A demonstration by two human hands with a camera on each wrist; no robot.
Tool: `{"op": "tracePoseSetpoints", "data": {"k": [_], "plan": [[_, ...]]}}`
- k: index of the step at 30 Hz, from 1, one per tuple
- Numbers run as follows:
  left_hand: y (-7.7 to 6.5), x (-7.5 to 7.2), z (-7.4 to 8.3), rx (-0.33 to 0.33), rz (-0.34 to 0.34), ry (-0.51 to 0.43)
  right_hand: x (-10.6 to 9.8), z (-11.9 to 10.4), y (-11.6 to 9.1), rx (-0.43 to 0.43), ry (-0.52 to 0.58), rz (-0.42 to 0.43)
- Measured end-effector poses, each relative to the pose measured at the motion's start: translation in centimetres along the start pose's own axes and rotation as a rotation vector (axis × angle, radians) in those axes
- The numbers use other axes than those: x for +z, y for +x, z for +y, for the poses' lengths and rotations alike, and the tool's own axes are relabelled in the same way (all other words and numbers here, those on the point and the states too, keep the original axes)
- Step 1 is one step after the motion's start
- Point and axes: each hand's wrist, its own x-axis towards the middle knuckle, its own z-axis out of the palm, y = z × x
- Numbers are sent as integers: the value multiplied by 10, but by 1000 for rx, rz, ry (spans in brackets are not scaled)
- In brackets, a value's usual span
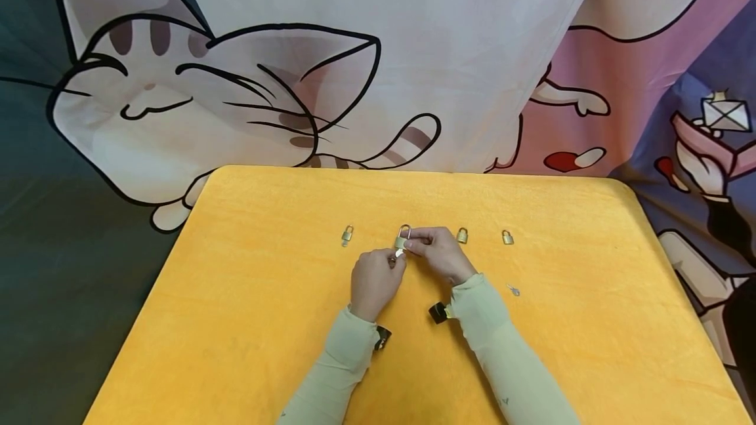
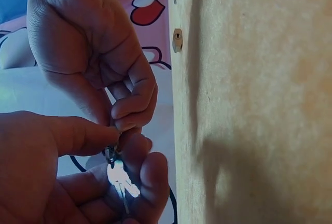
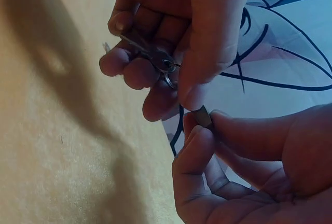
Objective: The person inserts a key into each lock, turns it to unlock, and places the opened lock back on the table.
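Observation:
A small brass padlock point(image 1: 400, 242) with its shackle upward is pinched between the thumb and fingertips of my right hand point(image 1: 441, 254). Just below it, my left hand point(image 1: 375, 282) pinches a key at the padlock's lower end; the fingertips hide whether the blade is inside. From that grip hangs a ring with more keys point(image 3: 148, 53), lying against the curled left fingers. In the left wrist view those keys point(image 2: 120, 178) shine brightly. The right wrist view shows only a sliver of the padlock body point(image 3: 202, 116) between both hands' fingertips.
On the yellow table point(image 1: 266, 333) a padlock with a key at its bottom point(image 1: 347, 235) lies left of the hands. Two more padlocks, one nearer point(image 1: 462, 235) and one farther point(image 1: 508, 237), lie to the right. A loose key point(image 1: 513, 290) is beside my right sleeve.

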Motion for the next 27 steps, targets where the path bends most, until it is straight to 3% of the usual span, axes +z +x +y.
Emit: {"op": "tracePoseSetpoints", "data": {"k": [16, 27], "plan": [[2, 2, -14, -146, -67, 104, 7, 2, 26, 74, -142, -19], [12, 7, -16, -117, -61, 71, 8, 1, 26, 77, -141, -23]]}}
